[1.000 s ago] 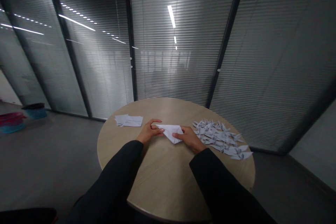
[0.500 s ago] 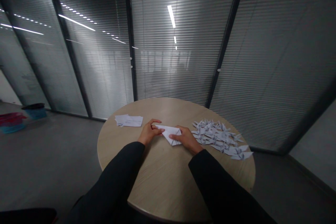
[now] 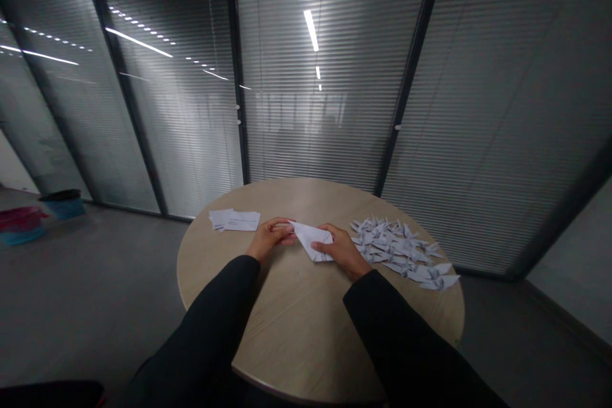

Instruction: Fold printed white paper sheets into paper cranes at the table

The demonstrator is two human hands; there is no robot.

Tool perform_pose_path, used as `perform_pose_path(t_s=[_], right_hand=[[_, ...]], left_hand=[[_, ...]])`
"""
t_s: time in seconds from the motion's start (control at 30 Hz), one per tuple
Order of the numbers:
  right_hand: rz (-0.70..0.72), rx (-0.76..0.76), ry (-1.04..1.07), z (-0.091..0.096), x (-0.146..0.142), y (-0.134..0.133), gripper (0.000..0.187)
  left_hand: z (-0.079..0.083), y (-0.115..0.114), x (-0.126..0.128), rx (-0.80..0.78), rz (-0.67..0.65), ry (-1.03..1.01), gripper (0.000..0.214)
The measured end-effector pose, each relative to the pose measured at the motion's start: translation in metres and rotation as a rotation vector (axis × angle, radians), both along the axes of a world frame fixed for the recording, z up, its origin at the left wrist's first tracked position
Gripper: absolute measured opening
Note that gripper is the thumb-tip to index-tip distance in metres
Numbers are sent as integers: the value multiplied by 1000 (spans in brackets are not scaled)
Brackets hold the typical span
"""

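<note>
A folded sheet of white paper (image 3: pixel 308 241) is held between my hands over the middle of the round table. My right hand (image 3: pixel 342 247) grips its right side, thumb lying on top and the fingers behind. At the paper's upper left corner, my left hand (image 3: pixel 273 237) is closed, its fingertips pinching the pointed tip. Crease lines show on the paper near my right thumb. To the right of my right hand lies a crowded group of folded white paper cranes (image 3: pixel 399 252).
Several flat white paper sheets (image 3: pixel 241 221) lie at the table's left back. The round wooden table (image 3: pixel 287 338) stands close to a glass partition with blinds (image 3: pixel 315 140). Two buckets, one with a red liner (image 3: pixel 21 223) and one with a black liner (image 3: pixel 64 203), stand on the floor at left.
My left hand has shifted slightly left, from the paper's face to its upper left tip. The paper is turned a little, showing more of its face. My right hand keeps its hold.
</note>
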State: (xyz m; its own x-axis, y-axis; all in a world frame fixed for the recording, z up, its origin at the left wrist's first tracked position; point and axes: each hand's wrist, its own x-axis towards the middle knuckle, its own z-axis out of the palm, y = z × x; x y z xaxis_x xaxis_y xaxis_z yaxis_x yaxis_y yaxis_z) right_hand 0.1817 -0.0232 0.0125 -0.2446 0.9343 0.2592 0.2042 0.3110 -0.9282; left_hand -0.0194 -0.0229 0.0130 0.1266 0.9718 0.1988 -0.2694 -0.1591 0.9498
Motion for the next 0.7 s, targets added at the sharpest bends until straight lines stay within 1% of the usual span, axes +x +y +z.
perform_pose_path(t_s=[0.1, 0.23, 0.43, 0.7], right_hand=[[1, -1, -5, 1, -2, -1, 45], [-19, 39, -42, 3, -4, -1, 42], [-51, 77, -87, 6, -4, -4, 40], [-37, 113, -120, 2, -4, -1, 38]], left_hand=[[1, 0, 1, -21, 21, -17, 37], [1, 2, 1, -62, 41, -41, 33], [0, 2, 1, -84, 56, -38, 35], [2, 0, 1, -116, 97, -34, 36]])
